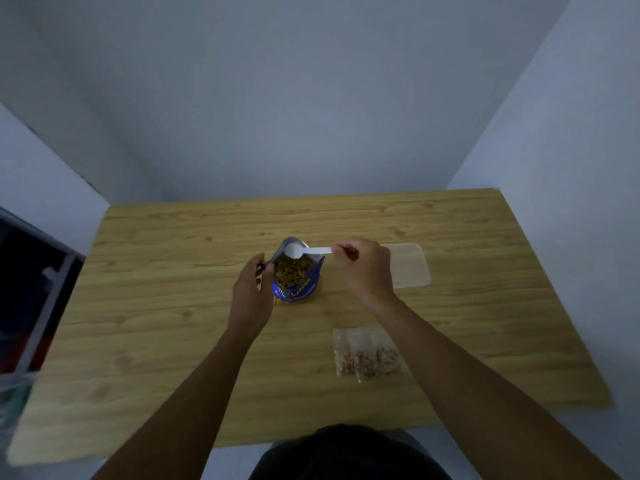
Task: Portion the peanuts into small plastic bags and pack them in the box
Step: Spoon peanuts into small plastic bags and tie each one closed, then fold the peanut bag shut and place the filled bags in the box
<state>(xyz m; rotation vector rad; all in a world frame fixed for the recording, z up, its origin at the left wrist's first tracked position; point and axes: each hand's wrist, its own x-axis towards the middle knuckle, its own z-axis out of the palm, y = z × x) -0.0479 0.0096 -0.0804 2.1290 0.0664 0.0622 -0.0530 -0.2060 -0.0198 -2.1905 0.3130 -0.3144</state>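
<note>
An open blue peanut bag (297, 289) stands upright in the middle of the wooden table (173, 306), with peanuts (290, 270) showing inside. My left hand (251, 296) pinches the bag's left rim. My right hand (365, 268) holds the handle of a white plastic spoon (304, 251), whose empty bowl hovers over the bag's mouth. Small clear plastic bags (369, 355) with peanuts in them lie flat near the front right, overlapping each other. A clear, shallow plastic box (410, 268) sits behind my right hand, partly hidden by it.
Grey walls enclose the table at the back and the right. Dark shelving or clutter (31, 299) stands off the table's left edge. My dark clothing (346, 452) shows at the front edge.
</note>
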